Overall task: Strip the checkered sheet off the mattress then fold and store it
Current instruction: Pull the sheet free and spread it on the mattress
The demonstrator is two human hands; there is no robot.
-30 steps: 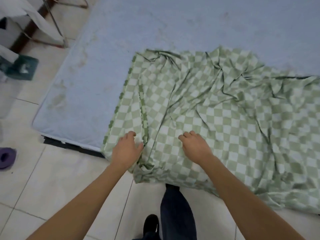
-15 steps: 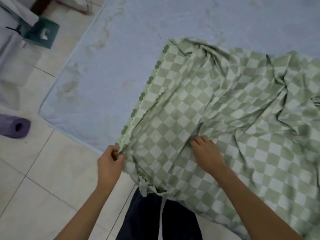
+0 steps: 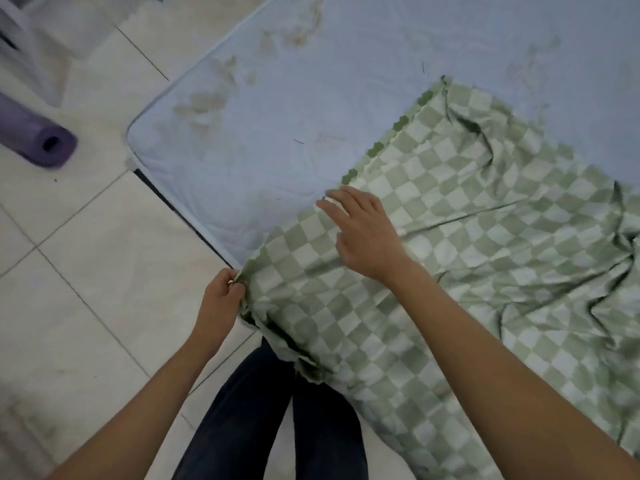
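From my feed, the checkered sheet [image 3: 450, 271] is bunched over the 3 to 5 o'clock part of the view. It lies rumpled on the pale blue mattress [image 3: 311, 98], and its near end hangs off the mattress edge toward the person's dark trousers [image 3: 242, 410] at 6.

The only container-ish thing is a pale boxy shape [image 3: 31, 57] way out at 10 o'clock on the floor. It's too blurry for me to say whether it's a bin at all, or whether anything is in it.

The left hand [image 3: 221, 296], just left of centre at about 7 o'clock, has thumb and fingers curled tight, pinching the sheet's scalloped corner right at the mattress edge. The right hand [image 3: 363, 233] is near dead centre, palm down on the sheet. Its fingers [image 3: 343, 199] are straight and spread, with the tips at the scalloped border toward 11, gripping nothing.

A purple rolled mat [image 3: 38, 140] lies on the tiled floor [image 3: 86, 271] at 9 o'clock, well apart from the mattress corner.
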